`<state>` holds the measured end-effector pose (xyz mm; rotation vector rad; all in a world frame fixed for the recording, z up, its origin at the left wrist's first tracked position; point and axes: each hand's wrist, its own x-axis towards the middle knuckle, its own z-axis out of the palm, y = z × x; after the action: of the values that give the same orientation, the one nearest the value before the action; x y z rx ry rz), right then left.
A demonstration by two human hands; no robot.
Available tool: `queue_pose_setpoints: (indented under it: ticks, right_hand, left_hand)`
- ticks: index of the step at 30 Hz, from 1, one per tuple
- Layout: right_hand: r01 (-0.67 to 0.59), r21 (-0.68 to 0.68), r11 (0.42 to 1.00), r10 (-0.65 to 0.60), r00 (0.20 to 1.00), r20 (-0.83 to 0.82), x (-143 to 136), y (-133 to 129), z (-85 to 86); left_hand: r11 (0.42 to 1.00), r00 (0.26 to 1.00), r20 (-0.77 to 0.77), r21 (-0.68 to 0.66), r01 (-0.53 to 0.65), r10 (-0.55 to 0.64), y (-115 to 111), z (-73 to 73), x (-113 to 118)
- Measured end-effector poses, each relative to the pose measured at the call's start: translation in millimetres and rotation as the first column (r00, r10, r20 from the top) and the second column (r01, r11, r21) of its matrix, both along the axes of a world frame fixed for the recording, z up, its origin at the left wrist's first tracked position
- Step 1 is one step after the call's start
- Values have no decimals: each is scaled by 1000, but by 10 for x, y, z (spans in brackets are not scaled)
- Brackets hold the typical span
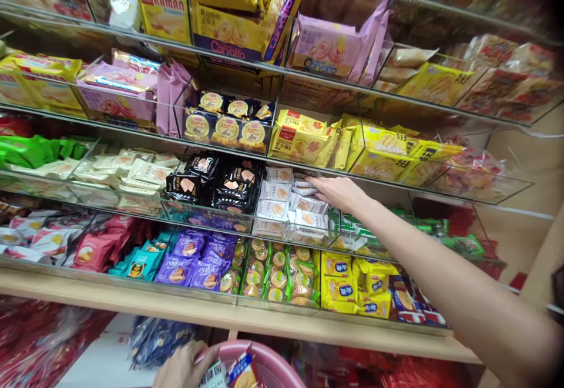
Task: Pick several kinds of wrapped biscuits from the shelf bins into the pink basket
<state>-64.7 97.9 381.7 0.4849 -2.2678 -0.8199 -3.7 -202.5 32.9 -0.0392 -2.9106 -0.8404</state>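
Observation:
My right hand point(337, 194) reaches into a clear shelf bin, its fingertips at the back of the white snack packets point(308, 213). Its fingers are stretched out over the packets, and nothing can be seen lifted in them. Low in the view, my left hand point(187, 364) is closed at the rim of a pink basin point(275, 360). A green-and-white packet point(214, 375) lies against its fingers, and a blue-and-red packet point(242, 371) shows beside it inside the basin. Black packets point(235, 185) fill the bin just left of the white ones.
Clear dividers and front panels edge every bin. Above are yellow packs point(299, 138) and purple packs point(324, 47). Below sit purple cookie packets point(194, 261) and yellow packets point(339, 282) over a wooden shelf edge point(264, 318). Red bagged goods point(39, 341) lie at the lower left.

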Motion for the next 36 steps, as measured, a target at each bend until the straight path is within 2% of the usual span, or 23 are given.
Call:
queue_pose_setpoints:
  ticks: [6,14,21,27,33,36]
  right_hand:
    - [37,-85,996,-38,999,-18,-44,-27,-34]
    - [-20,-213,977,20,1000,-1,29,76,-59]
    - [-171,-320,932,159,985,-63,-2,133,-112]
    - [-262,-356,897,228,964,-135,31,137,-196]
    - [-326,-364,872,271,943,-194,212,122,-246]
    - [-380,-432,818,301,922,-242,392,127,-331]
  left_hand:
    - [1000,1000,12,7,18,-18,14,10,-5]
    - [999,999,13,-21,43,-42,16,57,-9]
    - [998,999,14,-40,42,-42,17,70,8]
    - [999,998,29,-8,52,-52,2,71,13]
    - [998,999,1,-52,40,-40,-14,44,16]
    - [997,999,-1,-54,47,-47,-16,49,18]
